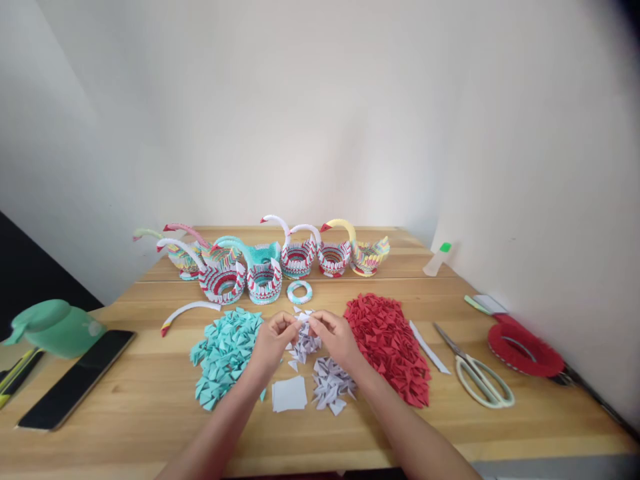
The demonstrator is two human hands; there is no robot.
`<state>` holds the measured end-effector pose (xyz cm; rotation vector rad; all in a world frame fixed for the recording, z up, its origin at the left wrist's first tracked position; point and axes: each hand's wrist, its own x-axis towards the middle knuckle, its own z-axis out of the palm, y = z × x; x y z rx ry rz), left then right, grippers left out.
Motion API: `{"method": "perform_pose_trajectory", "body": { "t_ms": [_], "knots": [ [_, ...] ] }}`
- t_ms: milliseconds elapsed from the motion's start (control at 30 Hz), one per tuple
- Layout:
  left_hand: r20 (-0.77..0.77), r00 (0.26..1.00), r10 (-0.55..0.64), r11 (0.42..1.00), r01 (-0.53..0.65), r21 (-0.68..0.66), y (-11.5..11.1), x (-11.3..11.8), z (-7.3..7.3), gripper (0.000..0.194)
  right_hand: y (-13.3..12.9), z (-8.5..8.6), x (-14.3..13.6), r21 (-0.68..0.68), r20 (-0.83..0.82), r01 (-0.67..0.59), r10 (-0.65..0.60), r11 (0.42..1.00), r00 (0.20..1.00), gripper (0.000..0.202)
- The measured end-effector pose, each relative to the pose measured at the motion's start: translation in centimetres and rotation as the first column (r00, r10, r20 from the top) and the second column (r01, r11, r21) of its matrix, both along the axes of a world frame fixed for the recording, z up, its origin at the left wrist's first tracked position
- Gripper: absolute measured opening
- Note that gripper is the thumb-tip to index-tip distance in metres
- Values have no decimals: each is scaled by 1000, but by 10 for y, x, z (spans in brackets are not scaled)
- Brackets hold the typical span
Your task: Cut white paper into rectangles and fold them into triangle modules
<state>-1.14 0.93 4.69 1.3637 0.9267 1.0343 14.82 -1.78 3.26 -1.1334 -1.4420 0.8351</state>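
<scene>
My left hand [275, 338] and my right hand [336, 335] meet at the middle of the wooden table [150, 407], fingertips pinched on a small white paper piece [303, 317]. Beneath and behind them lies a small heap of white folded pieces [305, 347]. A second white heap [333, 383] is nearer, beside a stack of white paper squares [289, 394]. Teal folded pieces [220, 353] are piled next to my left hand, red ones [387, 347] next to my right. The folds of the held piece are too small to tell.
Paper swans [223, 283] stand in rows at the back, near a paper ring [299, 292]. Scissors [475, 377], a red round paper piece [525, 350] and a glue bottle [437, 259] are at right. A phone [77, 380] and a green object [60, 327] lie left.
</scene>
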Motion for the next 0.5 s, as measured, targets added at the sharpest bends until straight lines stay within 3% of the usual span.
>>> {"method": "perform_pose_trajectory", "body": {
  "t_ms": [367, 500],
  "knots": [
    [-14, 990, -137, 990, 137, 38, 6, -9, -19, 29, 0, -5, -3, 11, 107, 44, -45, 999, 993, 24],
    [-30, 995, -90, 993, 92, 67, 7, -10, -22, 28, 3, -9, -4, -39, 52, -3, 5, 999, 999, 21]
  ]
}}
